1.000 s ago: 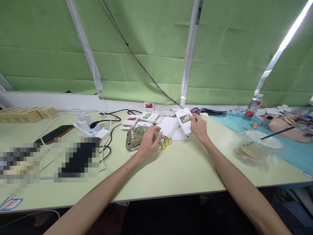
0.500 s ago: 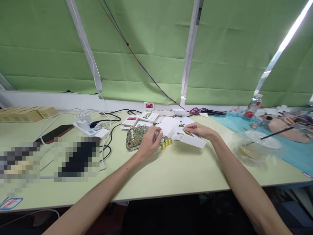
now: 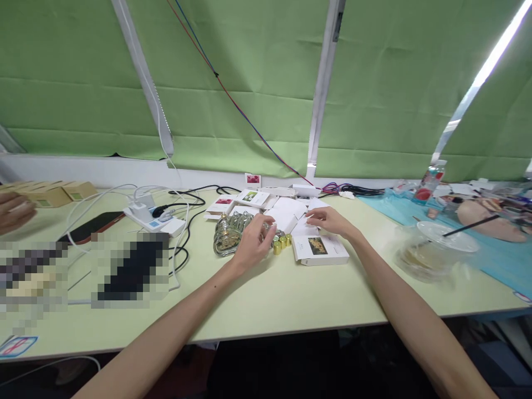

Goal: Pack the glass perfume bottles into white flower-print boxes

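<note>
My left hand (image 3: 254, 243) curls its fingers over a cluster of clear glass bottles (image 3: 229, 234) with gold trim, next to several small gold caps (image 3: 281, 242). My right hand (image 3: 331, 220) hovers with fingers loosely spread just behind a flat white box (image 3: 320, 249) printed with a small picture, which lies on the pale green table (image 3: 291, 293). It holds nothing. More flat white boxes and cards (image 3: 286, 210) are piled behind both hands.
A white power strip (image 3: 154, 220) with cables and a dark phone (image 3: 93, 226) lie at the left. Another person's hand (image 3: 13, 210) shows at the far left near cardboard boxes (image 3: 45, 194). A clear plastic bowl (image 3: 432, 249) and blue mat (image 3: 490, 249) sit right.
My right hand lowered the white box from upright in the air onto the table and let go of it. Another person's hand appeared at the far left. My left hand stayed.
</note>
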A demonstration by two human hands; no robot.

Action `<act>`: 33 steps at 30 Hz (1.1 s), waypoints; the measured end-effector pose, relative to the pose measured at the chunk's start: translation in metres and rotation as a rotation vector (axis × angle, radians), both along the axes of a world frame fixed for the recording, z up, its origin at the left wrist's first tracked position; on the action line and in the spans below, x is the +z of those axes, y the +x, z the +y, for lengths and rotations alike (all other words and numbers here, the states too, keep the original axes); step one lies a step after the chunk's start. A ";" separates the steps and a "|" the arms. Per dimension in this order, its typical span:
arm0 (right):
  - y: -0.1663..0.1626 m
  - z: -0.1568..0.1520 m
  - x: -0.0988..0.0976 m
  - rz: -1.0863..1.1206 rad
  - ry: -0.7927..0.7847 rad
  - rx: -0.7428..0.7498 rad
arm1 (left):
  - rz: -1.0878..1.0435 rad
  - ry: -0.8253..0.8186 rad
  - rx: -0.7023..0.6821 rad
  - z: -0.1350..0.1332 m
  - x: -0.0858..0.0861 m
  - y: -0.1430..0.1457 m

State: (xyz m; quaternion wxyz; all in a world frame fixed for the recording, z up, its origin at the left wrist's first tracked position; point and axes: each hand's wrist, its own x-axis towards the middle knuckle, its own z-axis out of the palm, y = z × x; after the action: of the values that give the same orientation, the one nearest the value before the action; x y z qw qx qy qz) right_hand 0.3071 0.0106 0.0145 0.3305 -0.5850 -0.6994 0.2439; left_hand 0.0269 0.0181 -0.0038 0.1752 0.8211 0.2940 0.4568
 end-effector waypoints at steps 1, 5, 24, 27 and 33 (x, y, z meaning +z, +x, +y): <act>-0.004 0.002 -0.002 -0.001 0.045 -0.021 | 0.000 0.001 0.000 0.000 0.000 0.000; -0.023 0.005 -0.007 -0.019 0.086 -0.059 | 0.005 0.009 -0.001 0.001 -0.001 0.000; -0.039 -0.002 -0.009 0.109 -0.062 0.038 | 0.031 0.050 -0.015 0.000 0.000 -0.001; -0.039 -0.003 -0.009 0.118 -0.071 0.022 | 0.037 0.052 -0.012 0.000 0.000 -0.001; -0.038 0.000 -0.010 0.125 -0.061 0.023 | 0.045 0.052 -0.015 0.000 0.001 0.000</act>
State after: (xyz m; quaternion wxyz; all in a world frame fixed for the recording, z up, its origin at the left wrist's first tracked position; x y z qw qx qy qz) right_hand 0.2693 0.0101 0.0042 0.3526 -0.5704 -0.6763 0.3048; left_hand 0.0270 0.0180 -0.0030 0.1505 0.8376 0.2794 0.4446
